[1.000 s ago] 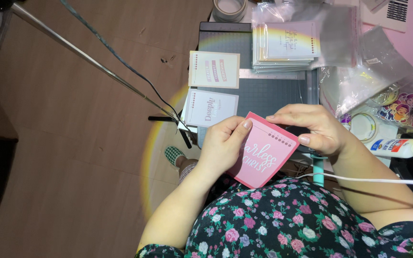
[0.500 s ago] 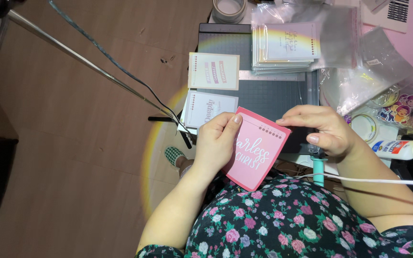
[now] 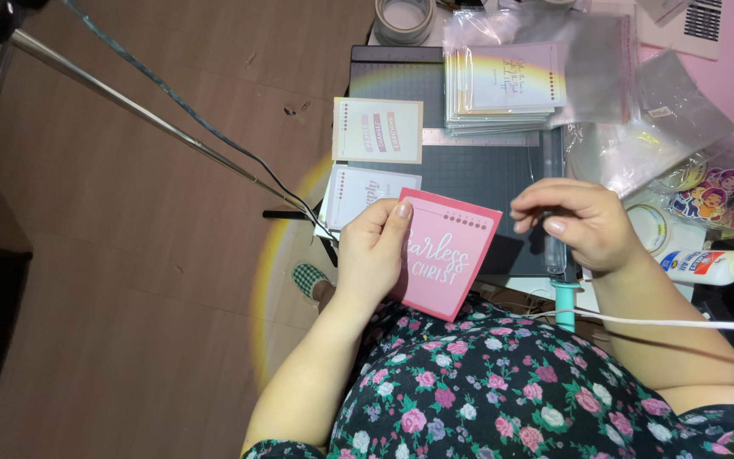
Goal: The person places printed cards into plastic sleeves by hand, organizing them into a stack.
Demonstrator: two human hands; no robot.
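Since the left hand (image 3: 373,255) pinches the pink card (image 3: 443,253) by its left edge, thumb on top, the lettered face stays readable. Right hand (image 3: 579,225) hovers just beside it over the dark cutting mat (image 3: 477,174), fingers loosely curled on nothing.

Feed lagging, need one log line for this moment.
left hand: holds pink card | right hand: off card, fingers curled above cutting mat | glue bottle: lying right
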